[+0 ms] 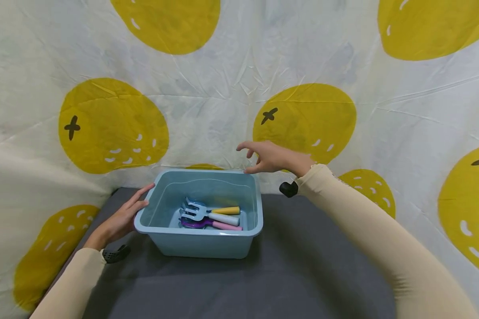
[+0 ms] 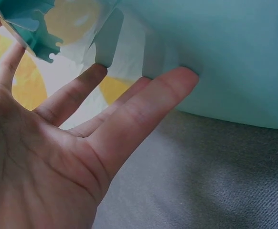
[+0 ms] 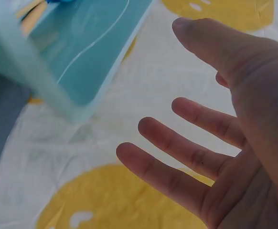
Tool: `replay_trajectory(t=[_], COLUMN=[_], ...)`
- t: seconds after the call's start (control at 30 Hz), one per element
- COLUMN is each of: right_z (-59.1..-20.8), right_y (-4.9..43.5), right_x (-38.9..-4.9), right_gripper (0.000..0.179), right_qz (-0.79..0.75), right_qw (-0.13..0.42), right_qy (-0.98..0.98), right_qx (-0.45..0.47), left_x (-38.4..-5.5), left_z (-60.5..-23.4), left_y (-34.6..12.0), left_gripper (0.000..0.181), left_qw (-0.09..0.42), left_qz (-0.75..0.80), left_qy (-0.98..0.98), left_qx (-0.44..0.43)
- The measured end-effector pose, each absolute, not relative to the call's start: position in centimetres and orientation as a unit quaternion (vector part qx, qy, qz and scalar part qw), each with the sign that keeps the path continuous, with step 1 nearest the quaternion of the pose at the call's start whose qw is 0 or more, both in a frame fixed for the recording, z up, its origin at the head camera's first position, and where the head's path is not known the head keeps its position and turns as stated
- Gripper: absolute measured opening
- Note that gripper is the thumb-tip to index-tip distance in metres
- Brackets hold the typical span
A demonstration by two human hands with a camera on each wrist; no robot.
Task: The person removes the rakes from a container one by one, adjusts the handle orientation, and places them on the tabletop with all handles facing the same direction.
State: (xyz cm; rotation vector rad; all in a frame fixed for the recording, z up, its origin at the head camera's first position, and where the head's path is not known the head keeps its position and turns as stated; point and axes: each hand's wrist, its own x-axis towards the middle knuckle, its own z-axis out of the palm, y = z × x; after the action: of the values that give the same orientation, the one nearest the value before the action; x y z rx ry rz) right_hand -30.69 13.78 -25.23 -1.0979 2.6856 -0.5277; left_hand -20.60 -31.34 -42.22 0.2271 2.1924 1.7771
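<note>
A light blue plastic bin (image 1: 203,245) stands upright, holding several small hand tools. On top lies a pale blue hand fork (image 1: 225,219), its tines toward the left. Beside it are a tool with a yellow handle (image 1: 228,210) and one with a purple head and pink handle (image 1: 227,226); their heads are partly covered. My left hand (image 1: 121,219) is at the bin's left side, and in the left wrist view its extended fingers (image 2: 134,112) touch the outer wall. Above the back right corner hovers my right hand (image 1: 271,156), fingers spread and holding nothing, apart from the rim.
A dark grey cloth surface (image 1: 303,266) lies under the bin and extends to the right and front. Close behind hangs a pale curtain (image 1: 207,119) printed with large yellow fruit. Each wrist carries a black device, such as the one on the right (image 1: 288,189).
</note>
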Motion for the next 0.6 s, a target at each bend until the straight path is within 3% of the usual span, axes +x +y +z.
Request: replay_trajectory(t=[0.37,0.6], right_z=[-27.7,-30.6], right_y=[7.3,4.2], right_x=[-31.7,-31.3], right_gripper=[0.070,0.071], right_qz=[-0.105,-0.104], right_qw=[0.150,0.226], right_qy=[0.892,0.890], right_qx=[-0.413,-0.382], left_x=[-20.3,-20.3], left_z=[-42.2,-42.1], left_y=[-31.2,-31.3], left_gripper=[0.064,0.063], left_qw=[0.158,0.159], left_qz=[0.628,0.629], left_qy=[0.757,0.757], left_qx=[0.090,0.077])
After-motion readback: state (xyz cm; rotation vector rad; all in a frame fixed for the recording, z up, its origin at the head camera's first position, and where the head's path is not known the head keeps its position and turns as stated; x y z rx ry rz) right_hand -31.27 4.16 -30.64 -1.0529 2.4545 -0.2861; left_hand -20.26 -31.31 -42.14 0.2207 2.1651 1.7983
